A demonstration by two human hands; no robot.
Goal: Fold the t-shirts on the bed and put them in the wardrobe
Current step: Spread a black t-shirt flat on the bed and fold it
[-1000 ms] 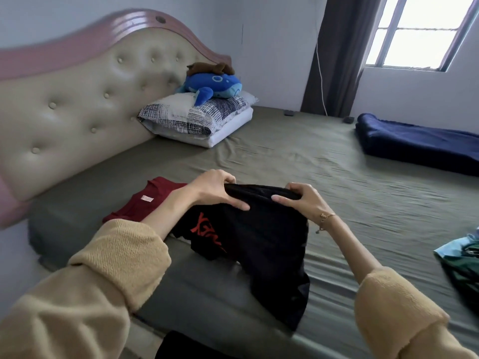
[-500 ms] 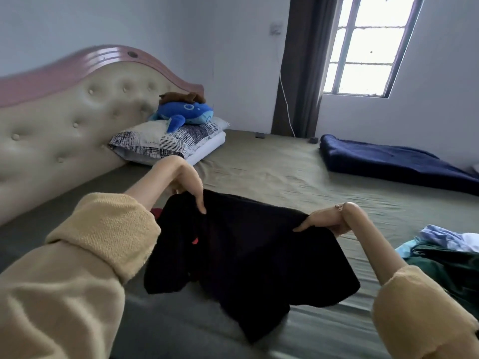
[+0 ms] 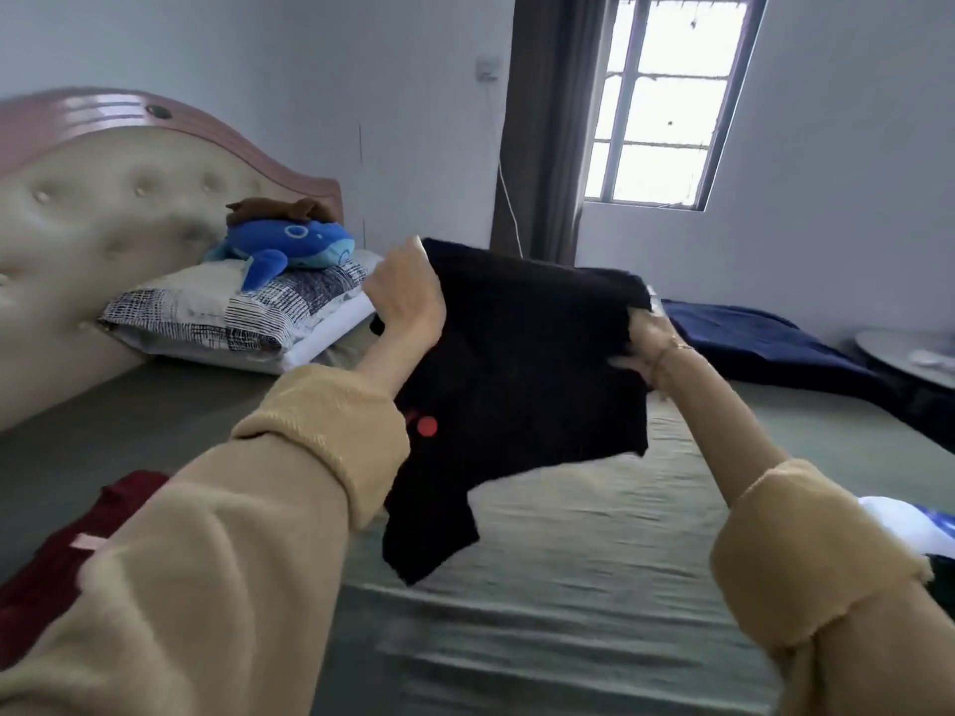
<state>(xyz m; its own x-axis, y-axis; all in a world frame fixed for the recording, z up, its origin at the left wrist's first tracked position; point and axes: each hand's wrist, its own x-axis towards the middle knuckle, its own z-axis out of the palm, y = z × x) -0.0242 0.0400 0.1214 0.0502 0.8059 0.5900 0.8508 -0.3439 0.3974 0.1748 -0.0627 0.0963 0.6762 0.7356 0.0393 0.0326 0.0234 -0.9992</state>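
Observation:
A black t-shirt [image 3: 522, 364] with a red print hangs in the air above the bed [image 3: 594, 550]. My left hand [image 3: 408, 297] grips its upper left edge and my right hand [image 3: 646, 348] grips its right edge, so the cloth is stretched between them. One corner of the shirt droops toward the sheet. A dark red t-shirt [image 3: 67, 550] lies flat on the bed at the lower left, partly hidden by my left sleeve. No wardrobe is in view.
A patterned pillow [image 3: 227, 312] with a blue plush toy [image 3: 289, 245] lies by the padded headboard [image 3: 103, 209]. A navy blanket [image 3: 785, 354] sits at the far right. More clothes [image 3: 909, 529] are piled at the right edge. A window [image 3: 666, 100] and curtain stand behind.
Both hands have lifted the black t-shirt off the bed and raised it higher, spreading it wider. The view has tilted upward, showing more wall and window.

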